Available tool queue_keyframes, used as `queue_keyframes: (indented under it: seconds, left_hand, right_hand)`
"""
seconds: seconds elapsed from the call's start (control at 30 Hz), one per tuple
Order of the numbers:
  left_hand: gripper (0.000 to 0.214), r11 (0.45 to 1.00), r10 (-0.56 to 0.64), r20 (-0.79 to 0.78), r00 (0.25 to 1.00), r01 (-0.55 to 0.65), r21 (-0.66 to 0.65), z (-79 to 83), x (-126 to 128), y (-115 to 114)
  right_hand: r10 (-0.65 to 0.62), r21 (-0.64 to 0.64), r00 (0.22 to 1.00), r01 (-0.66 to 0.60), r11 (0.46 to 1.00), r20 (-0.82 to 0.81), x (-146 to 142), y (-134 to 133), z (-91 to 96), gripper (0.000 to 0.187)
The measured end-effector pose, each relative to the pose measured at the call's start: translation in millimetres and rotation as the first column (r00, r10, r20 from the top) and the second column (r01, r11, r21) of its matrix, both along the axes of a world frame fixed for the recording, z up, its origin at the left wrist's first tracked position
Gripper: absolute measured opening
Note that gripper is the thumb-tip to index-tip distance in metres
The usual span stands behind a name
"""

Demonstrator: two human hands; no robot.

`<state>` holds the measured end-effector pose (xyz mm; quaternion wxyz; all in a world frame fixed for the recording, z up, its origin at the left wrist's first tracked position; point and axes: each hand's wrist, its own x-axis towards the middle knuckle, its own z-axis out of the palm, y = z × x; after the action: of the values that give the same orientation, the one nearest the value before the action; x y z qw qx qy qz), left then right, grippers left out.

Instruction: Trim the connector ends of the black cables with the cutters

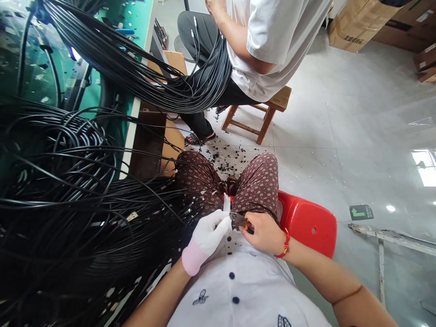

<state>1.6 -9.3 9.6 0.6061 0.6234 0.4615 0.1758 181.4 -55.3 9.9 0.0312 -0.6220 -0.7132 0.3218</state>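
My left hand, in a white glove with a pink cuff, pinches the end of a thin cable that stands up just above my lap. My bare right hand, with a red string at the wrist, is closed round a small cutting tool with orange handles. The tool's jaws meet the cable end right at my left fingertips. Both hands sit close together over my patterned trousers.
A great mass of black cables spills off the green worktable at my left. I sit on a red stool. Another person in a white shirt sits ahead on a wooden stool. Black clippings litter the floor. Cardboard boxes stand far right.
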Motion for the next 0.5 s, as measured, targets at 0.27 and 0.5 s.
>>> queue_keyframes:
  seconds: [0.27, 0.5]
  left_hand:
    - [0.034, 0.991, 0.046, -0.11, 0.993, -0.032, 0.129, 1.2, 2, -1]
    - [0.025, 0.886, 0.09, -0.243, 0.966, 0.033, 0.462, -8.6, 0, -6]
  right_hand:
    - [-0.039, 0.127, 0.998, 0.034, 0.991, 0.038, 3, 4, -0.7, 0.013]
    - [0.056, 0.125, 0.991, -0.071, 0.99, 0.119, 7, 8, 3.0, 0.013]
